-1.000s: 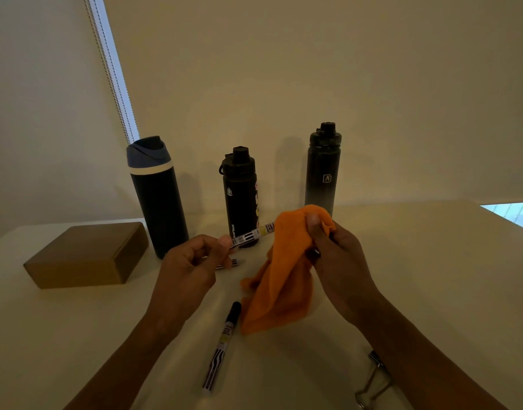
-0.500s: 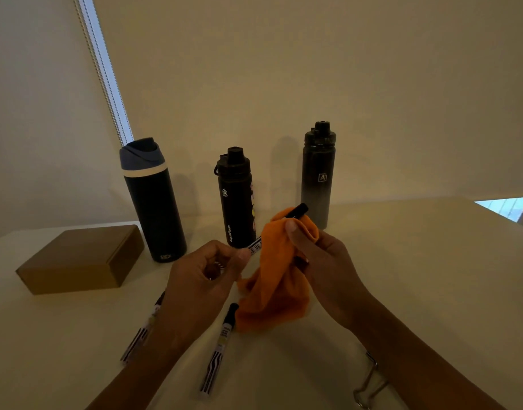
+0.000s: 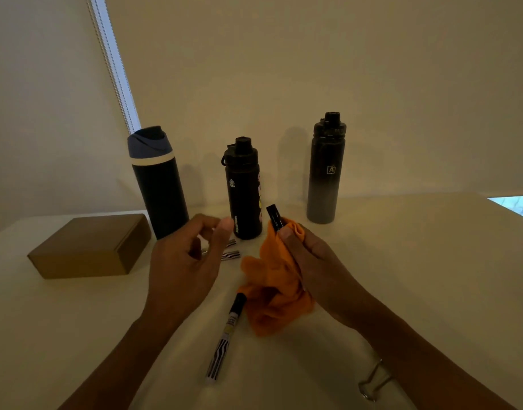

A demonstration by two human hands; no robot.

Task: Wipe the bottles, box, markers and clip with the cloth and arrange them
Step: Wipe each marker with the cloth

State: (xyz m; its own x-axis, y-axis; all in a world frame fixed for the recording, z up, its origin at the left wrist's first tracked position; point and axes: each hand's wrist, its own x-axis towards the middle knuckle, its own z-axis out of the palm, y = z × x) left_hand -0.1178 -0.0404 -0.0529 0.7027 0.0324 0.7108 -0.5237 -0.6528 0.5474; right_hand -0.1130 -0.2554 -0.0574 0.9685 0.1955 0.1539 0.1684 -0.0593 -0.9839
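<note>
head view, right fingers (image 3: 287, 233) pinch marker (image 3: 274, 217), cloth (image 3: 276, 291) (barrel hidden), left fingers (image 3: 224, 225) loose, empty

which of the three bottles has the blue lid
The leftmost bottle, standing next to the cardboard box: its lid is blue above a pale band, while the middle bottle and the right bottle both have black caps.

Dim cream wall (image 3: 313, 54), blind-edged window (image 3: 112, 63)
</note>
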